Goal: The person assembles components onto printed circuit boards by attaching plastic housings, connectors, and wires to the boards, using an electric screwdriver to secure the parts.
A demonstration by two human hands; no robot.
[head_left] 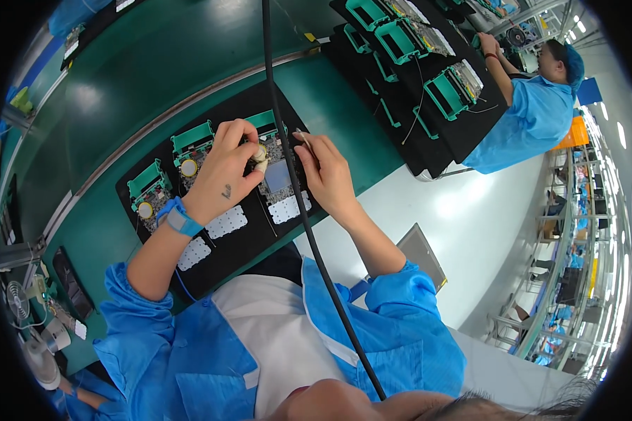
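Note:
My left hand (pixel 225 168) is closed over a circuit board (pixel 275 151) with a green plastic frame at its far end. Its thumb and fingertips, with pale covers on them, pinch at a small spot there; what they hold is mostly hidden. Close to the board's right edge, my right hand (pixel 328 175) has its fingers closed round a thin metallic tool (pixel 303 139), tweezers-like. Two similar boards lie to the left, each bearing a round yellow-rimmed disc (pixel 188 168). White perforated plates (pixel 226 222) stick out at the boards' near ends.
The boards lie on a black mat (pixel 256 242) on a green bench (pixel 365 151). A black cable (pixel 309 231) hangs across the view. More green-framed units (pixel 451 95) stand on a black surface at the right, beside a co-worker in blue (pixel 530 119). A fan (pixel 19 300) stands far left.

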